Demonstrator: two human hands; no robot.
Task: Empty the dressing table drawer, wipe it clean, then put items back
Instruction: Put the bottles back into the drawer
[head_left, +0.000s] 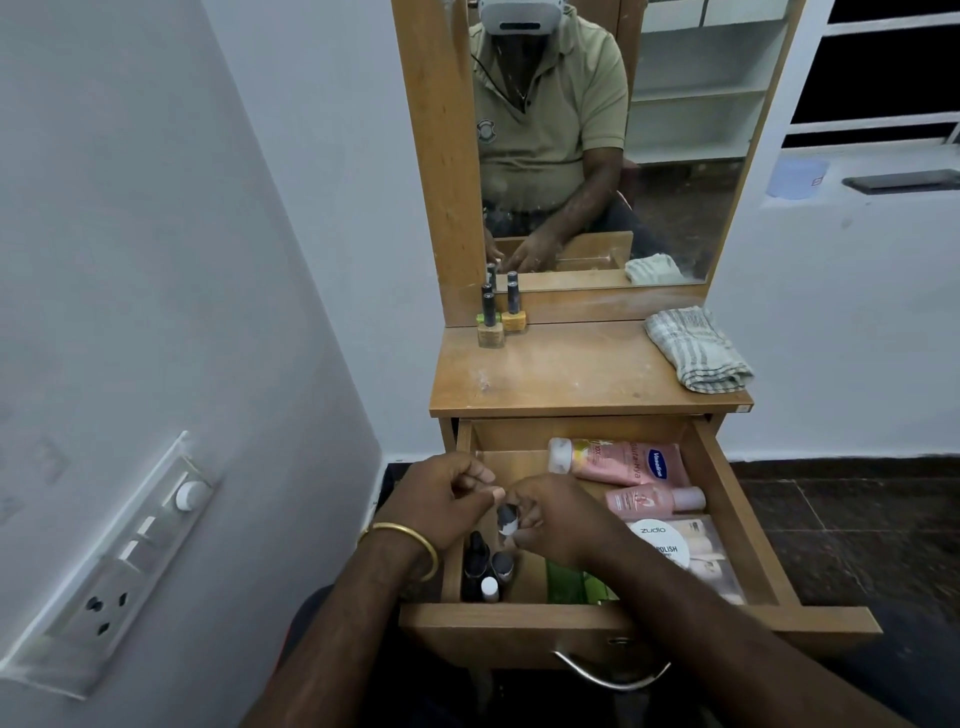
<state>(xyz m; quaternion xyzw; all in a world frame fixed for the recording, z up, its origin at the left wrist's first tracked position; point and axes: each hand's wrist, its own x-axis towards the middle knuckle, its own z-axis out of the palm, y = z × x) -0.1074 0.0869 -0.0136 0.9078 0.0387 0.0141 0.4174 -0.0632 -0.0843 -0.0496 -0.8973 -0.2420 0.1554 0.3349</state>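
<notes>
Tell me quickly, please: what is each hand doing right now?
Left hand: fingers curled, holding nothing visible.
Right hand: pinches a small dark-capped bottle above the open drawer.

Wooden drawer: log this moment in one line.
stage: emptying | open wooden drawer | right hand grips small dark-capped bottle | left hand beside | pink lotion bottles inside

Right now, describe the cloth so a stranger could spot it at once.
Start at the wooden dressing table below the mirror. On its top, at the back right corner, lies the folded cloth. It is the only fabric there, pale with grey stripes, far from the nail polish bottles at back left.
</notes>
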